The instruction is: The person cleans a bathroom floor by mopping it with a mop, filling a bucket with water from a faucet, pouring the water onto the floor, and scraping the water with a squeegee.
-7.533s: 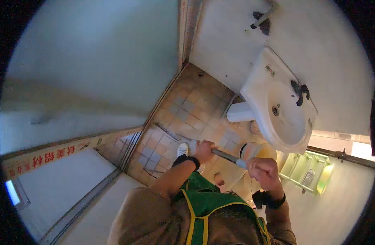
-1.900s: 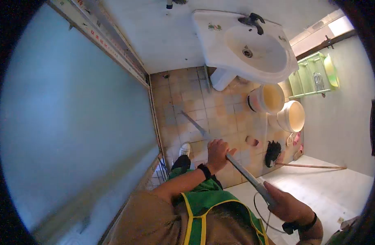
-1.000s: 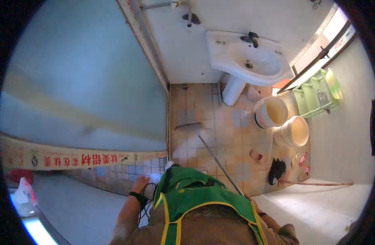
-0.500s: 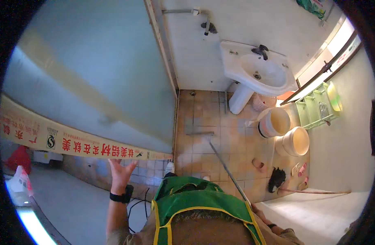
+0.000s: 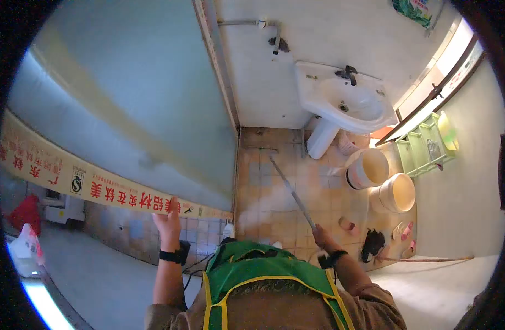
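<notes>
My left hand (image 5: 166, 223) is closed on the edge of a frosted glass door (image 5: 148, 99), its thumb lying over the printed strip on the frame. My right hand (image 5: 325, 240) is wrapped round the grey pole of a floor squeegee (image 5: 292, 192). The pole slants forward and left across the tiled floor (image 5: 263, 220). Its narrow crosswise head rests near the far wall, beside the door frame. Dark bands circle both my wrists.
A white pedestal sink (image 5: 346, 102) stands at the far wall. Right of it are two pale buckets (image 5: 368, 168) and a green rack (image 5: 426, 146). Slippers (image 5: 407, 231) and a black bundle (image 5: 373, 243) lie on the floor at right. A red bag (image 5: 26, 214) is at far left.
My right hand has come forward into fuller view with the pole, and the squeegee head has moved farther toward the far wall. My left hand has closed on the door edge.
</notes>
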